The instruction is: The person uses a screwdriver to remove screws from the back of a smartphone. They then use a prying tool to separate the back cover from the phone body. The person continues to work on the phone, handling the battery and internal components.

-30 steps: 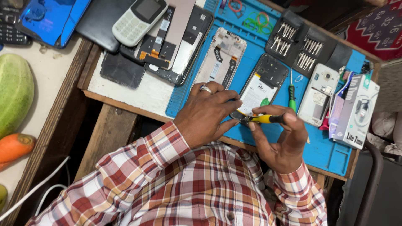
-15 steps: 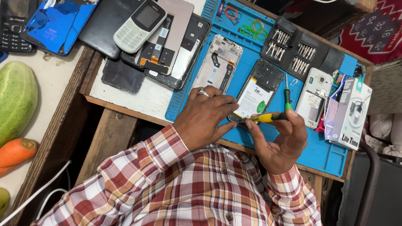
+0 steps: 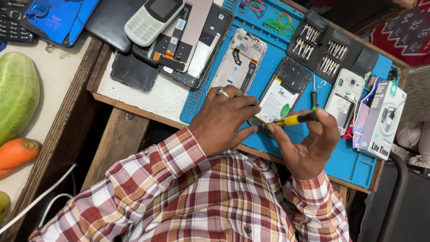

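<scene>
Nearest the camera, two sleeves of a red, white and yellow plaid shirt (image 3: 201, 197) lead to the hands. The right hand (image 3: 309, 143) pinches a yellow-handled screwdriver (image 3: 291, 119) between thumb and forefinger, its fingers closed narrowly around the handle, the tip pointing left to the near end of an opened phone (image 3: 282, 96). The left hand (image 3: 224, 118), with a ring on one finger, presses down on that same near end, fingers curled and touching the phone's edge. The phone lies back-open on a blue mat (image 3: 349, 161) on the desk (image 3: 152, 96), its white battery label with a green mark just beyond the fingertips.

At the right edge of the mat stands a white rectangular box (image 3: 380, 121) with a blue stripe and a picture of a cable. Beside it lies a white phone back (image 3: 342, 101). Farther off sit a black tray of screwdriver bits (image 3: 331, 51), a second opened phone frame (image 3: 237, 62), a white keypad phone (image 3: 152, 18) and a blue sleeve (image 3: 58, 18). A green fruit (image 3: 15, 94) and a carrot (image 3: 15, 152) lie at the left.
</scene>
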